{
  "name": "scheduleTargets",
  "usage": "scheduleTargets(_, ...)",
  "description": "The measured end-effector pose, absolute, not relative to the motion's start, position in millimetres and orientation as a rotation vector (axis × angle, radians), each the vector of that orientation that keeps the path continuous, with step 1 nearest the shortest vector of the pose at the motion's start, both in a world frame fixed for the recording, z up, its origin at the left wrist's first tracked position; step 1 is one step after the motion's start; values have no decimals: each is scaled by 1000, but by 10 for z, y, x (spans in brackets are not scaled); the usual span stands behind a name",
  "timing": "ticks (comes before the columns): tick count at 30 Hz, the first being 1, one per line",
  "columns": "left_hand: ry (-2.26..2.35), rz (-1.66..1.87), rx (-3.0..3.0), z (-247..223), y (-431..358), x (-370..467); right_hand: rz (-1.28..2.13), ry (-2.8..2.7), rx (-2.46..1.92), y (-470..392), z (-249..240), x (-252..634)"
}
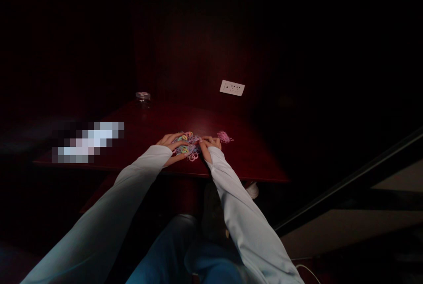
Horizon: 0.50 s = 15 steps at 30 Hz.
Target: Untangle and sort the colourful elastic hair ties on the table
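Observation:
A loose pile of small colourful hair ties [186, 149], mostly purple with yellow, green and pink ones, lies on the dark red table [158, 118]. My left hand [169, 140] rests against the pile's left side, fingers stretched over it and apart, the thumb along its near edge. At the right side, my right hand [211, 142] has its fingers bent, thumb and fingertips together at the edge of the purple ties. Just beyond that hand sits a separate small heap of pink hair ties [224, 136].
A clear lidded jar [143, 99] stands at the table's back left. A blurred-out pale patch [95, 140] covers something on the left. On the wall behind is a white socket plate [232, 87]. The table's front edge runs just below my wrists.

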<state>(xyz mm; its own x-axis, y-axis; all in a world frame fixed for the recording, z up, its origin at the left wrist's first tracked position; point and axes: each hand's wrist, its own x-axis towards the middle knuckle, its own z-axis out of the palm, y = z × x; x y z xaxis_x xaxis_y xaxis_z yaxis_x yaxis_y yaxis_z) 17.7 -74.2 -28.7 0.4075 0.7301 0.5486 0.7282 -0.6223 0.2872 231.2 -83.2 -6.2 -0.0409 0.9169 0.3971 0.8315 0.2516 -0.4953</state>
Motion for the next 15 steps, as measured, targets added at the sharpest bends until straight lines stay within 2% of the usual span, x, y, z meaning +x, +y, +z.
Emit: scheduleTargets(15,1468,891,2640,-294,-718,200,114,-1932,-1601,-851,-59,2283)
